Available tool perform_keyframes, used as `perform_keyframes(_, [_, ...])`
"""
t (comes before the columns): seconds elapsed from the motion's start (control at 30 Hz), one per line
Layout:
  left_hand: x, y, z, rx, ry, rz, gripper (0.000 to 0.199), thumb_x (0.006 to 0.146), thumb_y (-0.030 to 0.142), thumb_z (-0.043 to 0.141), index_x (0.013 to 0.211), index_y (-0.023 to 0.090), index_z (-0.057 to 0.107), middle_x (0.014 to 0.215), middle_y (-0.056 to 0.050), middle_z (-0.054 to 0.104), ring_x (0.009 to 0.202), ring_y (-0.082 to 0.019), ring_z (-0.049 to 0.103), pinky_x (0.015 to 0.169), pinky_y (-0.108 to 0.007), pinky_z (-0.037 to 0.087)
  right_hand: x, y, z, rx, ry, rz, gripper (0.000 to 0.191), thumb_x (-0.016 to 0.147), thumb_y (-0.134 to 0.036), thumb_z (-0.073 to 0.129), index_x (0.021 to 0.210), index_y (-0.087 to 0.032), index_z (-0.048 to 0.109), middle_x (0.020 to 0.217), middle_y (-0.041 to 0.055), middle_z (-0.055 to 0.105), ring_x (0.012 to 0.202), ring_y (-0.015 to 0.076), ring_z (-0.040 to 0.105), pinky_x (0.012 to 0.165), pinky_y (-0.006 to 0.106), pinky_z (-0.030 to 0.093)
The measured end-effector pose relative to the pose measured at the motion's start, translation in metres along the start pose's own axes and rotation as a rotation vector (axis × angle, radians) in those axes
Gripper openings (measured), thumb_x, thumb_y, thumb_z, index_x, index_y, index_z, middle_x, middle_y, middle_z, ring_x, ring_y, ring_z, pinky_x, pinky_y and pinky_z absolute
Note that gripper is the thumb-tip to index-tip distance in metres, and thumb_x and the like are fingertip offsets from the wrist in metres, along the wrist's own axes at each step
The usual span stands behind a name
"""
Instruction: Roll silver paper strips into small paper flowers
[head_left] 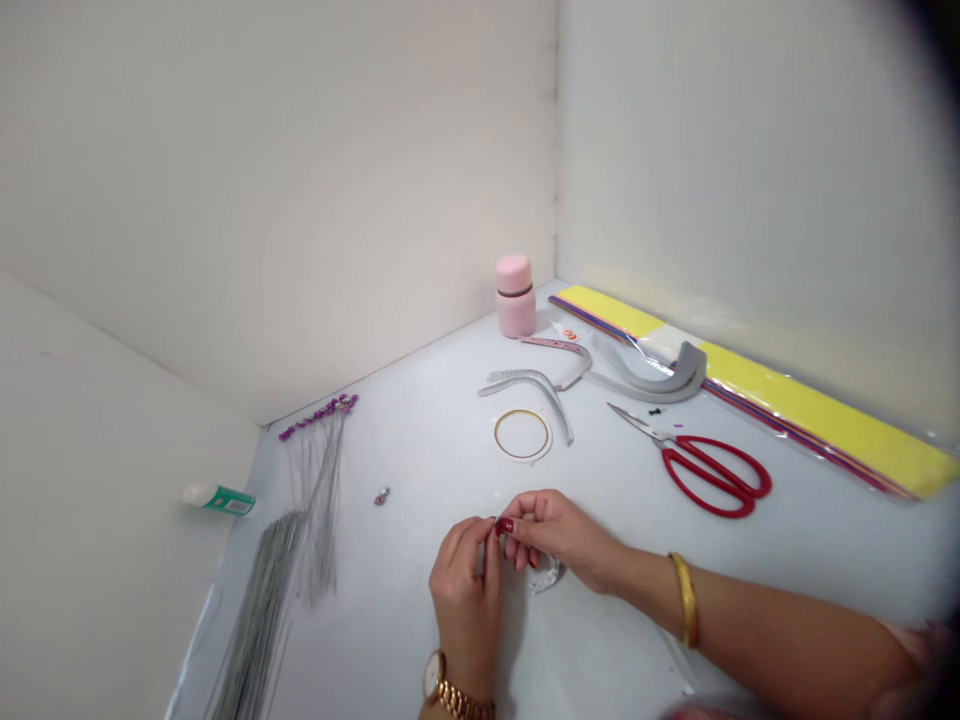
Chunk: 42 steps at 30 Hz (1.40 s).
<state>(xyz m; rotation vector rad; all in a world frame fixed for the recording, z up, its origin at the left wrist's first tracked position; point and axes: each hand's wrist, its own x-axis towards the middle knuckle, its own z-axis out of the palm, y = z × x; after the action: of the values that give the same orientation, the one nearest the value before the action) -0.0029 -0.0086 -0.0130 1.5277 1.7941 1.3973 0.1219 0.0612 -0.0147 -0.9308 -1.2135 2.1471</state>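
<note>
**Close fingertip work, both hands**

Left hand (465, 585) and right hand (559, 530) meet over worktop (397, 620), fingers pinching a tiny item (496, 519), mostly hidden. Next move likely calls for steady, light pressure. Wire stems (259, 600) by left edge; pale walls (337, 200) meet at far corner.

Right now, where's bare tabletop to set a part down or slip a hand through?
Between the wire bundle and left hand, in front of the small metallic piece. Also behind that piece, between the purple-tipped wires and white ring. Crowded: right rear, with scissors, grey strips, pink jar and yellow pack.
</note>
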Motion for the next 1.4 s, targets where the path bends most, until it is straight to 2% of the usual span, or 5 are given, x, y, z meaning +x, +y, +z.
perform_keyframes(0.2, [0.0,-0.003,0.0,-0.029,-0.012,0.009,0.018,0.078,0.021,0.053,0.085,0.021,0.07,0.087,-0.009,0.066,0.084,-0.022,0.059,0.08,-0.037,0.044,-0.002,-0.004,0.002,0.067,0.008,0.0,0.029,0.068,-0.04,0.064,0.074,-0.012,0.058,0.059,0.0004,0.062,0.046,0.0078,0.053,0.043,0.018,0.034])
perform_keyframes(0.37, [0.002,-0.003,0.002,-0.136,0.013,-0.15,0.021,0.08,0.024,0.052,0.094,0.017,0.065,0.095,-0.011,0.066,0.086,-0.022,0.061,0.077,-0.035,0.048,-0.002,-0.005,0.002,0.05,0.038,-0.037,0.028,0.069,-0.039,0.065,0.074,-0.012,0.06,0.058,-0.0001,0.062,0.046,0.0072,0.052,0.042,0.018,0.032])
perform_keyframes(0.8, [0.004,0.014,0.009,-0.465,-0.054,-0.436,0.017,0.08,0.027,0.053,0.073,0.013,0.06,0.058,-0.003,0.065,0.055,-0.015,0.061,0.058,-0.026,0.047,-0.001,-0.001,0.003,-0.038,0.033,-0.055,0.022,0.067,-0.034,0.066,0.068,-0.013,0.059,0.055,-0.0018,0.061,0.048,0.0092,0.054,0.049,0.021,0.04])
perform_keyframes(1.13, [0.005,0.013,0.01,-0.458,-0.071,-0.453,0.016,0.08,0.028,0.053,0.072,0.015,0.058,0.059,-0.002,0.065,0.057,-0.016,0.062,0.057,-0.026,0.047,0.0,0.001,0.001,-0.077,0.037,-0.073,0.018,0.069,-0.031,0.063,0.067,-0.014,0.058,0.055,-0.0024,0.06,0.047,0.0088,0.053,0.047,0.021,0.04])
perform_keyframes(1.4, [0.002,0.013,0.008,-0.233,-0.025,-0.311,0.017,0.082,0.027,0.049,0.074,0.015,0.06,0.062,-0.002,0.064,0.057,-0.016,0.061,0.056,-0.026,0.048,0.0,0.003,0.001,-0.094,0.063,-0.08,0.016,0.07,-0.03,0.063,0.066,-0.015,0.058,0.052,-0.0033,0.059,0.047,0.0095,0.053,0.048,0.021,0.039])
